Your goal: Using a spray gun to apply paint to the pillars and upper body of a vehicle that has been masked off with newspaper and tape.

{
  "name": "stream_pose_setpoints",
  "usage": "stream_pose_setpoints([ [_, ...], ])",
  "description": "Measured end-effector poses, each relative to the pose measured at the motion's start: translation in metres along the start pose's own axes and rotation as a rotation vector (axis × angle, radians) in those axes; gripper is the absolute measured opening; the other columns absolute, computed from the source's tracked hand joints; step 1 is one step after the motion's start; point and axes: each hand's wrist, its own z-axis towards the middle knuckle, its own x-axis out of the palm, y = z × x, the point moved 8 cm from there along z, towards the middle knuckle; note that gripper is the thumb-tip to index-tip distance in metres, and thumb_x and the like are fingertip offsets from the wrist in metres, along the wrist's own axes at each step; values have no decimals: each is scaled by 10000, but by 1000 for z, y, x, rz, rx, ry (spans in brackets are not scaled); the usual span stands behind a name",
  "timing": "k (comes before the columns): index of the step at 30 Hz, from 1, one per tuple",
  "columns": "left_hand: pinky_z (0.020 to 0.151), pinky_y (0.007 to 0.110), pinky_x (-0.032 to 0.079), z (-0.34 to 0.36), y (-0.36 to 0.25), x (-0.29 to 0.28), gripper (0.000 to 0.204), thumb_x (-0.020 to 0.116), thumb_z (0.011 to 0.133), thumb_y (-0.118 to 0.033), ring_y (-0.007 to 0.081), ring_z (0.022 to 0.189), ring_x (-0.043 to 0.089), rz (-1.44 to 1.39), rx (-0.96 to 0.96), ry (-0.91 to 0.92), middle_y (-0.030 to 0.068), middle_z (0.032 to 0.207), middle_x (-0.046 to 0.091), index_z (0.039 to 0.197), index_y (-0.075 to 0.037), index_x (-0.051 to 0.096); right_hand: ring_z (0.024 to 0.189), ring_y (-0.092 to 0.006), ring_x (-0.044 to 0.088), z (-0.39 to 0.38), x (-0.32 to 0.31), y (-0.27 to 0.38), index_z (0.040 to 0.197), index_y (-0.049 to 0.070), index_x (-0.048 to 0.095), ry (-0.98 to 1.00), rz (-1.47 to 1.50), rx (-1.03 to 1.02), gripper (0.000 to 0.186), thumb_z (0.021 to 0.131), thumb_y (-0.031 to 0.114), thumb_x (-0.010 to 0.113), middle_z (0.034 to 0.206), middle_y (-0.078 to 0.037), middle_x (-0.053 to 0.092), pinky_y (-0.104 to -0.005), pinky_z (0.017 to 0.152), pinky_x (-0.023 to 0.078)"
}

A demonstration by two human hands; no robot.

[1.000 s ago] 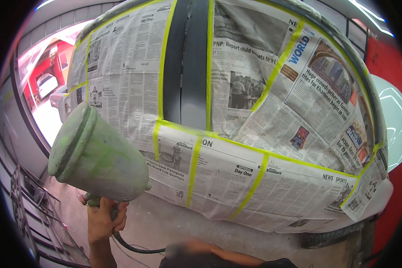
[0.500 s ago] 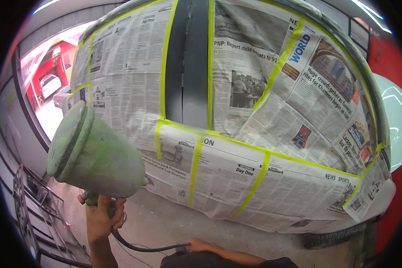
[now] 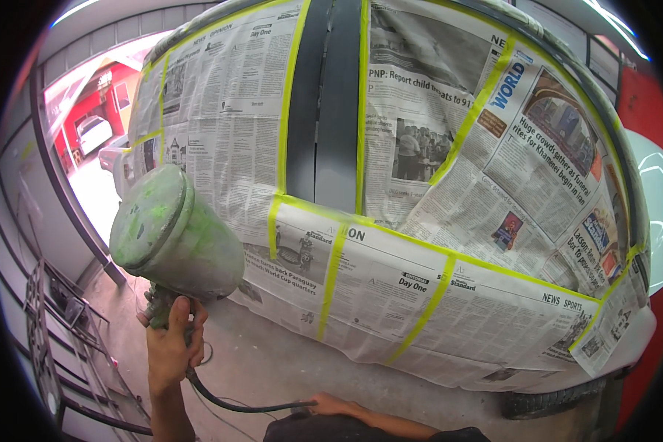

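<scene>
My left hand point(image 3: 171, 345) is wrapped round the grip of a spray gun point(image 3: 155, 298), whose large cup point(image 3: 177, 232) is smeared pale green and grey. The gun is held in front of a car body masked with newspaper point(image 3: 221, 118) and yellow tape point(image 3: 287, 88). Between the taped sheets runs an exposed dark grey door pillar point(image 3: 302, 103), paler toward its lower end. A black hose point(image 3: 243, 407) runs from the gun to my right hand point(image 3: 324, 405), low in the middle, its fingers closed on it.
Metal racks point(image 3: 59, 339) stand at the left against grey walls. Beyond a bright doorway point(image 3: 88, 184) is a red building with a parked white car point(image 3: 94, 134). A tyre point(image 3: 538, 401) shows under the car on the concrete floor point(image 3: 346, 368). A red and white panel point(image 3: 652, 221) is at the right.
My left hand has risen and the spray gun has shifted rightward, its lid tilting more toward me. The masked car sits somewhat further right in the view. My right hand shows more clearly on the hose.
</scene>
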Motion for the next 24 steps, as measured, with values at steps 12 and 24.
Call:
stream_pose_setpoints([
  [12, 285, 212, 288, -1, -2, 8, 336, 469, 987, -355, 58, 348, 322, -84, -29, 108, 74, 717, 461, 993, -20, 440, 635, -235, 545, -4, -3, 7, 890, -2, 650, 4, 6, 15, 317, 885, 303, 563, 676, -134, 603, -385, 628, 425],
  [24, 314, 207, 287, -8, -2, 7, 343, 433, 1002, -344, 67, 373, 349, -48, -60, 86, 110, 857, 559, 1042, -3, 447, 714, -239, 602, 5, 3, 1, 989, 17, 659, -86, 15, -137, 293, 865, 272, 584, 766, -156, 652, -370, 693, 447],
])
